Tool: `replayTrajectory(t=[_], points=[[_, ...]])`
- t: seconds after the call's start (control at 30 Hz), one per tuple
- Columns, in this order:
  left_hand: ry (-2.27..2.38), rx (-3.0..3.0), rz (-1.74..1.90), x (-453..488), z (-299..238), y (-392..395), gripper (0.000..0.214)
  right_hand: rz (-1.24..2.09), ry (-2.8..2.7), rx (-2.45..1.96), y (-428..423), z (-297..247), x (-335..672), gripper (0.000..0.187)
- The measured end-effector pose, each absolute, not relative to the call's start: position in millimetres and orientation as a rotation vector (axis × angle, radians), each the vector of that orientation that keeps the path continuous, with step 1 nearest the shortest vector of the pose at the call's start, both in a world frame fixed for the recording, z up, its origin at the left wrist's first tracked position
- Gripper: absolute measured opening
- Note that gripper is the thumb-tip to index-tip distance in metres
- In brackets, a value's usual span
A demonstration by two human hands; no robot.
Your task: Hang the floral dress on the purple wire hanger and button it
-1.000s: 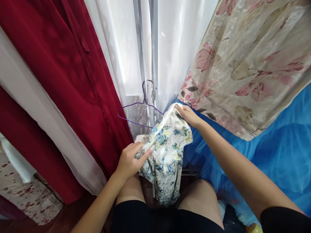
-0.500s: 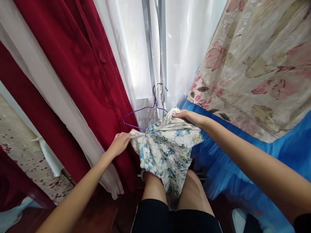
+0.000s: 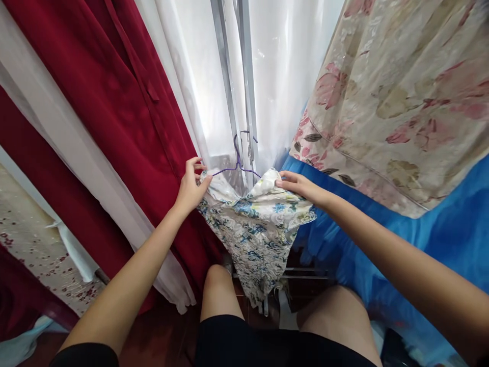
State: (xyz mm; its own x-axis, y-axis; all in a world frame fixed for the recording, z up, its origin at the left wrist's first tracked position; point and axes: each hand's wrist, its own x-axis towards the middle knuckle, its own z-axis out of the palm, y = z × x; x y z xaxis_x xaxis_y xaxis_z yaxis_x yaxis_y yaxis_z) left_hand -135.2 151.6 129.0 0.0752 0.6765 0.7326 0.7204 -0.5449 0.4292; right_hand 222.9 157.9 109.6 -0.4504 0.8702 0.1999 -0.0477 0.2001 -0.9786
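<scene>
Left hand (image 3: 190,188) and right hand (image 3: 301,186) each pinch a shoulder of the garment (image 3: 257,237), hanger (image 3: 239,164) seemingly inside its neck

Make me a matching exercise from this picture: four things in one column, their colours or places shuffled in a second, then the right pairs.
Column one
1. Hanger
2. Garment between the hands
3. Left hand
4. Gauzy fabric at lower right

Column two
A. Bright blue
B. In front of the red cloth
C. Purple
D. Pale with a blue-toned floral print

Pairs: 1-C; 2-D; 3-B; 4-A
</scene>
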Motion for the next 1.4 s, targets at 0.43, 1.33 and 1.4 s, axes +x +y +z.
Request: replayTrajectory(t=[0.43,1.33,1.4], points=[[-1.481,-2.131,-1.167,-106,134,122,0.023,0.565,-1.445,-0.753,144,93,263,0.041],[-1.33,-3.041,-3.138,-18,120,62,0.016,1.304,-1.548,-0.747,62,48,195,0.04],[-1.414,-3.143,-2.889,-18,119,60,0.035,1.409,-1.237,-0.748,59,52,202,0.04]])
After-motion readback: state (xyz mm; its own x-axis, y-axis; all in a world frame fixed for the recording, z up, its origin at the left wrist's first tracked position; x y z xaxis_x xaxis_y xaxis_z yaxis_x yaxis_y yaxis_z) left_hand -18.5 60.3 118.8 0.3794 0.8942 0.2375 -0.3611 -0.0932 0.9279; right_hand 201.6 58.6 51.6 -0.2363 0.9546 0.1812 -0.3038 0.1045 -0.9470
